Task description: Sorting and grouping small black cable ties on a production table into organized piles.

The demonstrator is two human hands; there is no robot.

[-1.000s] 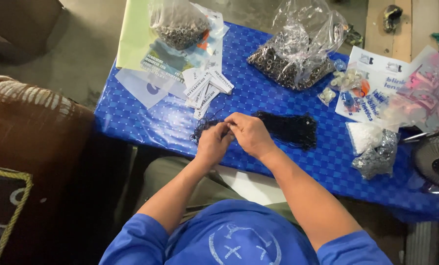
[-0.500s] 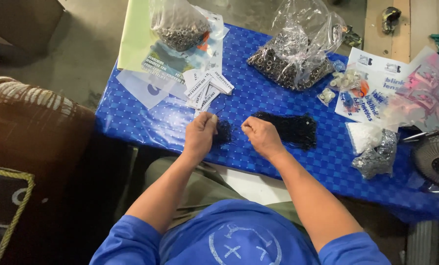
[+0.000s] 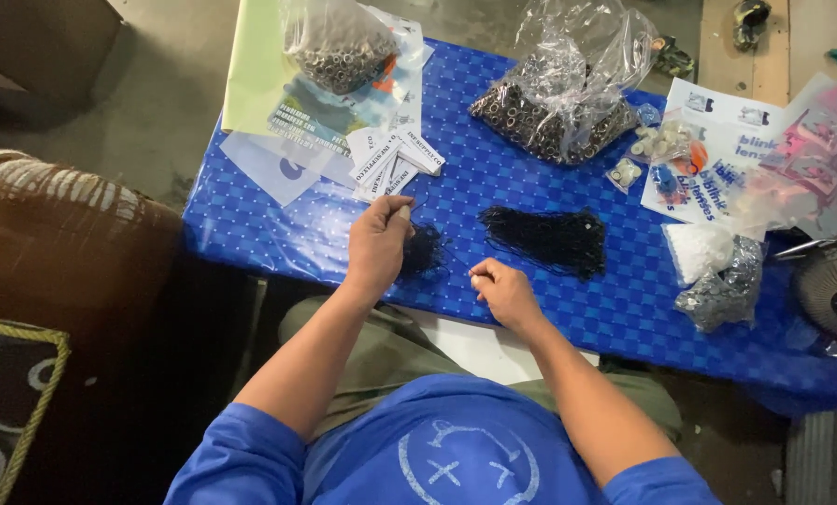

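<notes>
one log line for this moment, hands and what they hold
left hand: pinching black cord bundle | right hand: pinching thin black cord, pulled taut | near: black cord pile | surface: blue checked table

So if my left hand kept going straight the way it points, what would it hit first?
Probably the small stack of white paper tags, just beyond the left hand on the blue table; height is hard to judge.

Your left hand (image 3: 378, 245) is raised ahead of you, fingers curled shut in a pinch at the thumb, knuckles up. Your right hand (image 3: 502, 292) sits lower and nearer your body, fingertips also pinched together. Both forearms are bare and angle inward, hands apart.
</notes>
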